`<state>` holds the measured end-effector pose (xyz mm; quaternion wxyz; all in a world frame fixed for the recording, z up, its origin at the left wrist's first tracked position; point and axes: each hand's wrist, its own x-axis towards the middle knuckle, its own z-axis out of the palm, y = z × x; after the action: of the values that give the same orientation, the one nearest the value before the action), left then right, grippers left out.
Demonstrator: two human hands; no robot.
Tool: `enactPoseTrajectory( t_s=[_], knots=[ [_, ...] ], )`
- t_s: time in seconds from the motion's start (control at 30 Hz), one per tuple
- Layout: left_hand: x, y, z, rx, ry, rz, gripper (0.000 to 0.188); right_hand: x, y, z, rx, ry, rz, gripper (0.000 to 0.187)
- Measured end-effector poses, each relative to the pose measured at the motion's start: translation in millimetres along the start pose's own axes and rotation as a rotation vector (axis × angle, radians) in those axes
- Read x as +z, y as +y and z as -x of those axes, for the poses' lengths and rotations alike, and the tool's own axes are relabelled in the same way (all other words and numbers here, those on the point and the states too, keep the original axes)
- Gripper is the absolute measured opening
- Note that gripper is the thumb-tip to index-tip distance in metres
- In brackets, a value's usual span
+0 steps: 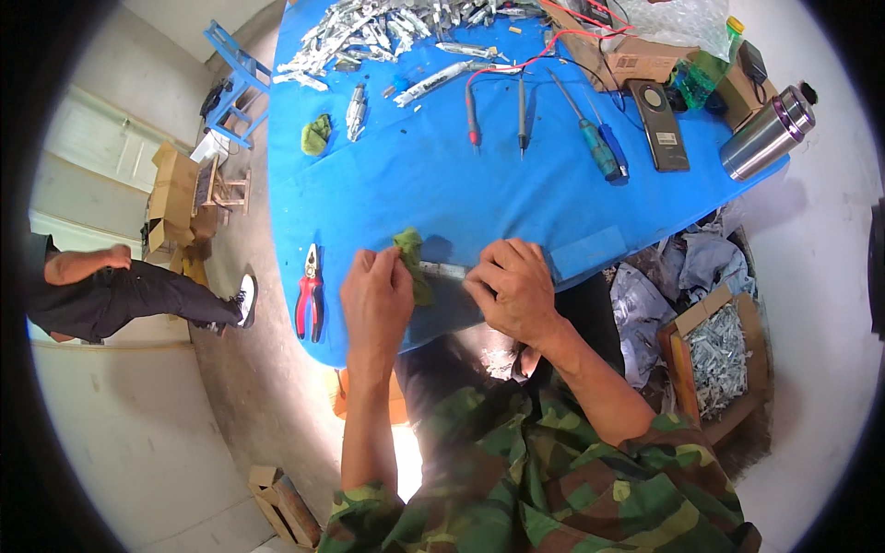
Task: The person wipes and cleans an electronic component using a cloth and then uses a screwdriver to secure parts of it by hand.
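Close to the near edge of the blue-covered table, my left hand (376,297) is closed on a green cloth (411,251), whose folds stick out above and below the fingers. From the cloth a slim silvery strip (444,270) runs across to my right hand (516,288), which pinches its other end with curled fingers. What kind of part the strip is I cannot make out. Red-and-black pliers (311,290) lie left of my left hand. Beyond them rest a second green cloth (315,135) and a single silvery strip-like piece (356,113).
A pile of silvery pieces (369,37) covers the table's far side. Red and black test probes (473,120), a teal-handled screwdriver (597,147), a dark phone (660,127) and a steel flask (767,134) lie rightward. A box of silvery scraps (719,359) stands below right. Another person (101,290) is at left.
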<state>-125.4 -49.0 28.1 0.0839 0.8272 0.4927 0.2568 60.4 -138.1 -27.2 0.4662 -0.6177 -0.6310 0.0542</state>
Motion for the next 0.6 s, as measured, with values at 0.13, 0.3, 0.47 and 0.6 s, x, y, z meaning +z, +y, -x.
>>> enactPoseTrajectory(
  t_s=[0.13, 0.3, 0.47, 0.6],
  knots=[
    [11, 44, 20, 0.164, -0.102, -0.027, 0.009, 1, 3, 3, -0.031, 0.016, 0.042, 0.011],
    [27, 22, 21, 0.127, 0.001, -0.022, 0.009, 2, 1, 3, -0.012, 0.005, 0.013, 0.011],
    [9, 3, -1, 0.062, -0.027, -0.106, 0.013, 0, 1, 1, -0.026, 0.026, 0.012, 0.011],
    [-35, 18, 0, 0.143, 0.11, -0.051, 0.021, 1, 2, 1, -0.026, 0.03, -0.008, 0.012]
  ],
)
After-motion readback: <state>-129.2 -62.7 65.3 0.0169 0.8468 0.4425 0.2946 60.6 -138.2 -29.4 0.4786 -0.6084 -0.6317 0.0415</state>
